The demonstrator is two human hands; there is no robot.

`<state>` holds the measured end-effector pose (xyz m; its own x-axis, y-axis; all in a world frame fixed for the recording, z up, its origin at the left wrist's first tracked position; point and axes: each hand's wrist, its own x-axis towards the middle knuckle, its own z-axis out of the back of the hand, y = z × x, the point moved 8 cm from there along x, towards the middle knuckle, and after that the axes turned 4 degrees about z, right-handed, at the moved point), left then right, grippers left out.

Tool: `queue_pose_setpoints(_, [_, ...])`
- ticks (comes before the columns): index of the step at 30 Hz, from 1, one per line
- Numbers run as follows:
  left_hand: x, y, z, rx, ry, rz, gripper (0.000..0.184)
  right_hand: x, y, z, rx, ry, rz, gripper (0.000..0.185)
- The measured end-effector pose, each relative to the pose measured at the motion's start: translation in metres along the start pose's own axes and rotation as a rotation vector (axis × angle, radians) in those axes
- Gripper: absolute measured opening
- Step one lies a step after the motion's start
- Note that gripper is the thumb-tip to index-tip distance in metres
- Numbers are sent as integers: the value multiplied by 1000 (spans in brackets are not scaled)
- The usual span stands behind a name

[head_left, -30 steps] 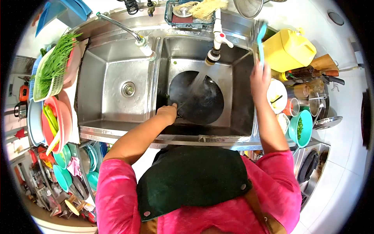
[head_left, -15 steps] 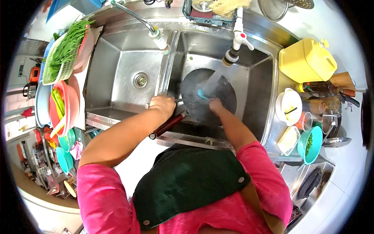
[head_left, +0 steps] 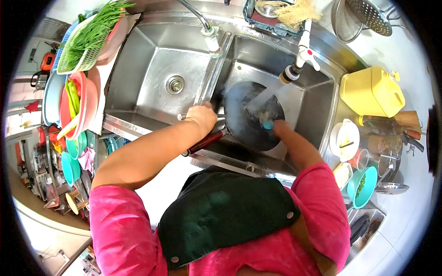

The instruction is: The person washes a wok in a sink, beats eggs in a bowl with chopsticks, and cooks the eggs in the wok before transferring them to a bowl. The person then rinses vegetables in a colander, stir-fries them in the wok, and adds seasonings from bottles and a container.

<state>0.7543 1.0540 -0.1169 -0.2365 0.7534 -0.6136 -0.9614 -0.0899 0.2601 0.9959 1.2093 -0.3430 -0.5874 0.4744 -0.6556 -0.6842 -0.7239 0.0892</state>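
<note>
A dark round wok (head_left: pixel 239 126) lies in the right sink basin, with water (head_left: pixel 266 98) streaming into it and haze over its left side. My left hand (head_left: pixel 201 118) is closed around a metal handle (head_left: pixel 183 117) that reaches the wok's left rim. Just below this hand, a red-brown wooden handle (head_left: pixel 206 142) with a metal fitting meets the wok's lower left edge. My right hand (head_left: pixel 281 129), blurred, is over the wok's right side, closed on a light-blue scrubber (head_left: pixel 267 125). Most of the scrubber's grip is hidden by the fingers.
A white tap (head_left: pixel 306 55) stands over the right basin; another tap (head_left: pixel 211 41) is at the divider. Left are a basket of green stalks (head_left: pixel 87 46) and a pink bowl (head_left: pixel 90 108) with peppers. Right are a yellow jug (head_left: pixel 370 92) and a turquoise bowl (head_left: pixel 357 193).
My right hand and the scrubber have moved right and toward me across the wok. My left hand keeps its hold on the metal handle. The whole view has shifted slightly.
</note>
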Motion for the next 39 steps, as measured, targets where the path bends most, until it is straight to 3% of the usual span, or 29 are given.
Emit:
queue_pose_setpoints(1, [2, 8, 5, -119, 88, -25, 31, -2, -18, 9, -111, -33, 95, 20])
queue_pose_setpoints(3, [-7, 20, 22, -288, 192, -57, 34, 38, -75, -15, -117, 198, -53, 25])
queue_pose_setpoints(4, [5, 26, 10, -293, 188, -54, 34, 26, -69, -1, -124, 195, -52, 25])
queue_pose_setpoints(6, [30, 24, -37, -282, 391, -169, 35, 2, -62, 48, 666, -212, -98, 26])
queue_pose_setpoints(7, [30, 20, -37, -293, 455, -209, 43, 7, -51, 44, 937, -231, -72, 26])
queue_pose_setpoints(8, [29, 17, -38, -297, 455, -211, 43, 28, -34, 34, 821, -359, 83, 26])
queue_pose_setpoints(10, [25, 15, -24, -280, 304, -156, 53, 44, 8, 6, 804, -341, 41, 27])
queue_pose_setpoints(12, [39, 5, -50, -246, 317, -158, 55, 40, 40, -6, 793, -329, 23, 28])
queue_pose_setpoints(14, [39, 2, -59, -203, 332, -163, 58, 5, 53, 6, 542, -293, -60, 27])
queue_pose_setpoints(16, [22, -6, -55, -352, 487, -182, 58, 26, 17, -64, 117, -104, 161, 21])
queue_pose_setpoints(18, [24, -2, -63, -322, 463, -154, 52, -14, 1, -18, 118, -34, -69, 21])
queue_pose_setpoints(19, [17, 6, -50, -378, 431, -75, 48, -11, -3, -21, 112, -29, -65, 21])
queue_pose_setpoints(21, [14, 10, -52, -439, 402, 4, 45, -11, -43, -28, 169, -138, -415, 21])
queue_pose_setpoints(22, [21, 11, -57, -459, 312, 15, 42, 6, -44, -47, 168, -140, -417, 21])
queue_pose_setpoints(24, [24, 5, -54, -482, 221, 14, 40, 46, -12, -80, 445, -311, 119, 21])
queue_pose_setpoints(25, [21, 7, -47, -505, 197, 57, 34, 39, 1, -68, 444, -312, 114, 21])
queue_pose_setpoints(27, [17, 13, -36, -530, 176, 104, 30, 13, 18, -39, 1328, -397, -166, 20])
queue_pose_setpoints(28, [14, 14, -34, -528, 201, 104, 30, 22, 14, -49, 1322, -392, -163, 20])
queue_pose_setpoints(30, [9, 15, -32, -519, 270, 85, 27, 24, 39, -48, 240, -524, 199, 19])
queue_pose_setpoints(32, [27, 9, -64, -413, 217, -78, 39, 13, 60, -69, -284, -210, 391, 19])
queue_pose_setpoints(33, [25, 17, -61, -410, 212, -71, 39, 8, 45, -65, -112, -247, 257, 19])
queue_pose_setpoints(34, [13, 22, -59, -642, 207, -11, 38, -3, 30, -69, 66, -259, 125, 19])
queue_pose_setpoints(35, [-1, 26, -58, -869, 204, 49, 38, -22, 26, -46, -39, -88, 83, 20])
queue_pose_setpoints(36, [-16, 30, -54, -867, 207, 48, 38, -31, 17, -17, -147, 68, 40, 21])
queue_pose_setpoints(37, [-33, 39, -44, -959, 126, 61, 39, -24, 6, -23, -145, 65, 38, 21])
queue_pose_setpoints(39, [-64, 50, -38, -1027, 58, 120, 39, -2, -23, -36, -18, -154, -65, 20])
